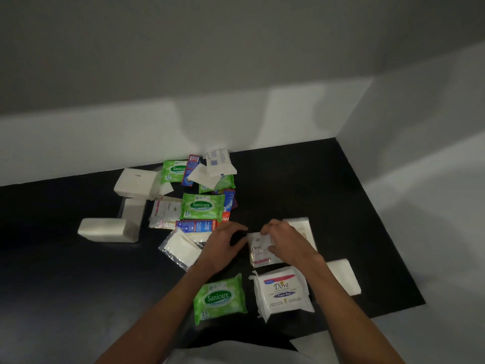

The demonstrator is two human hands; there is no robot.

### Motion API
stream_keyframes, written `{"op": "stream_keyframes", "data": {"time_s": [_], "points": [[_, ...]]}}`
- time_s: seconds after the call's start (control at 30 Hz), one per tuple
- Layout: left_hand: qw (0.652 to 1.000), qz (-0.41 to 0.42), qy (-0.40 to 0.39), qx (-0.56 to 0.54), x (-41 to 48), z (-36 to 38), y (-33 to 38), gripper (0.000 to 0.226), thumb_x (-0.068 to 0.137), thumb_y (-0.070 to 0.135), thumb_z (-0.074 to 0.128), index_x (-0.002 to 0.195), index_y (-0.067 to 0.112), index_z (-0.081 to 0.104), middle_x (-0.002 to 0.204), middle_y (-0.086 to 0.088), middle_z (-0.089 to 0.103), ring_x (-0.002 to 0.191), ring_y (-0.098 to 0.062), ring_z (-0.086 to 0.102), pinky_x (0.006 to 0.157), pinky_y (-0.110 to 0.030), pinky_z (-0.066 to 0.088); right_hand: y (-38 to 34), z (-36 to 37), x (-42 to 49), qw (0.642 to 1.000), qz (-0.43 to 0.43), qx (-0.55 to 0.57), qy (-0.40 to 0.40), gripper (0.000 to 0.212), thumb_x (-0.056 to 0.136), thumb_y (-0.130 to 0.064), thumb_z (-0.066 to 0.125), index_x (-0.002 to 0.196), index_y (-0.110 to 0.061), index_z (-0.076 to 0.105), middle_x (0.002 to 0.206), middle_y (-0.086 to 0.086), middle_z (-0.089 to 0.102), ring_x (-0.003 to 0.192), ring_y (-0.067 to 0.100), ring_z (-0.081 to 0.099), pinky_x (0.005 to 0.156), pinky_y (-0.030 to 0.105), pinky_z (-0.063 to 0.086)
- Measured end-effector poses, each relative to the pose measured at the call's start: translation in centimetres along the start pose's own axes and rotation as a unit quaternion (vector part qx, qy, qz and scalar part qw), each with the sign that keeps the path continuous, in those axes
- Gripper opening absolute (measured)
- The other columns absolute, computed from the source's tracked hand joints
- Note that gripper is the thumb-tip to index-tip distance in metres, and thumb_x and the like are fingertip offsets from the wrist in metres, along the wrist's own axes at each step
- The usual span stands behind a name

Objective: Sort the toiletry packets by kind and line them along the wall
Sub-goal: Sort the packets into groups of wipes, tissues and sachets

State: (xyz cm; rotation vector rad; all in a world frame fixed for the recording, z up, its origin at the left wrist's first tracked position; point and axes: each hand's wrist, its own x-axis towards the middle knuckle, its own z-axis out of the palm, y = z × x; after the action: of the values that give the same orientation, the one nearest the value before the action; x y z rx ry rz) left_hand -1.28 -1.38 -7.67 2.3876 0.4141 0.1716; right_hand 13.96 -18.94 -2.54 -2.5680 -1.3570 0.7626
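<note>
Mat [341,195]: a jumbled pile [199,200] is spread beyond and left of the Dove pack [284,292]. Just beyond the Dove pack, the right hand [286,240] is pinched on a sachet's far edge. The left hand [223,245] is curled beside it; contact cannot be told. Sachet [259,249], marked Dove: likely best matched with its twin [168,208] in the pile, then laid flat along the wall [131,140].
</note>
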Motion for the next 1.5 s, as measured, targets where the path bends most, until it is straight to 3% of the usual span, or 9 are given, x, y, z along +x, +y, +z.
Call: {"op": "stream_keyframes", "data": {"time_s": [0.23, 0.33, 0.43, 0.6, 0.9, 1.03, 1.13, 1.27, 1.5], "points": [[0.985, -0.127, 0.120, -0.001, 0.6, -3.9, -3.0, 0.029, 0.098, 0.021, 0.072, 0.126, 0.024, 0.068, 0.129, 0.001, 0.067, 0.120, -0.016, 0.060, 0.101, -0.038, 0.054, -2.6, -1.6, 2.3, 0.994, 0.009, 0.088, 0.071, 0.032, 0.102, -0.027, 0.069, 0.133, -0.024, 0.064, 0.131, -0.002, 0.062, 0.114, 0.013, 0.065, 0.092, 0.027, 0.055], [0.969, -0.176, 0.171, 0.006, 1.3, -5.5, -4.6, 0.024, 0.098, 0.015, 0.071, 0.121, 0.012, 0.069, 0.121, -0.011, 0.069, 0.110, -0.027, 0.066, 0.089, -0.033, 0.053, -5.1, -1.8, 4.6, 0.986, 0.027, 0.146, 0.074, 0.031, 0.103, -0.030, 0.069, 0.132, -0.021, 0.065, 0.123, -0.001, 0.067, 0.107, 0.012, 0.067, 0.088, 0.029, 0.057], [0.952, -0.248, 0.182, 0.003, 2.0, -6.8, -6.1, 0.026, 0.099, 0.015, 0.069, 0.123, 0.004, 0.066, 0.119, -0.021, 0.068, 0.111, -0.035, 0.064, 0.089, -0.036, 0.047, -7.6, -1.5, 7.1, 0.977, 0.045, 0.201, 0.051, 0.028, 0.104, -0.030, 0.068, 0.129, -0.018, 0.065, 0.114, -0.001, 0.071, 0.098, 0.011, 0.070, 0.086, 0.035, 0.063], [0.941, -0.299, 0.159, 0.010, 2.8, -7.2, -7.9, 0.027, 0.100, 0.015, 0.066, 0.119, -0.003, 0.064, 0.109, -0.025, 0.070, 0.103, -0.042, 0.065, 0.085, -0.044, 0.049, -11.3, -0.2, 10.1, 0.975, 0.090, 0.200, 0.024, 0.037, 0.105, -0.034, 0.064, 0.135, -0.014, 0.056, 0.127, 0.009, 0.061, 0.108, 0.025, 0.070, 0.090, 0.046, 0.063], [0.922, -0.349, 0.142, -0.084, 3.1, -8.6, -6.7, 0.037, 0.097, 0.023, 0.075, 0.125, 0.001, 0.067, 0.116, -0.016, 0.075, 0.107, -0.031, 0.071, 0.093, -0.042, 0.057, -14.0, 1.6, 11.4, 0.948, 0.152, 0.270, 0.076, 0.048, 0.101, -0.032, 0.072, 0.139, -0.011, 0.049, 0.139, 0.014, 0.058, 0.121, 0.029, 0.065, 0.092, 0.042, 0.061], [0.921, -0.331, 0.148, -0.140, 1.8, -9.3, -6.4, 0.031, 0.095, 0.030, 0.078, 0.116, 0.006, 0.073, 0.100, -0.004, 0.074, 0.094, -0.022, 0.072, 0.077, -0.033, 0.057, -13.6, 1.1, 10.7, 0.934, 0.153, 0.312, 0.086, 0.048, 0.098, -0.027, 0.076, 0.136, -0.015, 0.049, 0.135, 0.012, 0.063, 0.117, 0.028, 0.069, 0.092, 0.046, 0.063], [0.917, -0.317, 0.165, -0.177, 0.5, -10.1, -5.9, 0.033, 0.093, 0.030, 0.080, 0.117, 0.008, 0.073, 0.102, -0.002, 0.076, 0.092, -0.016, 0.073, 0.077, -0.030, 0.059, -13.5, 0.5, 9.7, 0.919, 0.158, 0.345, 0.105, 0.049, 0.096, -0.026, 0.079, 0.133, -0.019, 0.048, 0.131, 0.009, 0.066, 0.115, 0.028, 0.072, 0.093, 0.049, 0.064], [0.912, -0.299, 0.186, -0.210, -1.6, -10.9, -4.2, 0.033, 0.090, 0.026, 0.084, 0.118, 0.013, 0.071, 0.097, 0.002, 0.074, 0.085, 0.000, 0.069, 0.066, -0.013, 0.052, -13.6, 0.8, 8.4, 0.924, 0.145, 0.336, 0.109, 0.046, 0.093, -0.033, 0.081, 0.129, -0.023, 0.055, 0.126, 0.004, 0.068, 0.114, 0.023, 0.070, 0.095, 0.048, 0.062], [0.895, -0.310, 0.166, -0.275, -6.4, -10.9, -3.2, 0.042, 0.080, 0.032, 0.093, 0.113, 0.016, 0.072, 0.092, 0.000, 0.080, 0.081, -0.010, 0.078, 0.078, -0.037, 0.066, -15.2, 1.6, 2.7, 0.935, 0.141, 0.292, 0.144, 0.041, 0.101, -0.029, 0.072, 0.140, -0.019, 0.061, 0.134, 0.008, 0.053, 0.121, 0.023, 0.060, 0.107, 0.037, 0.050]]}}
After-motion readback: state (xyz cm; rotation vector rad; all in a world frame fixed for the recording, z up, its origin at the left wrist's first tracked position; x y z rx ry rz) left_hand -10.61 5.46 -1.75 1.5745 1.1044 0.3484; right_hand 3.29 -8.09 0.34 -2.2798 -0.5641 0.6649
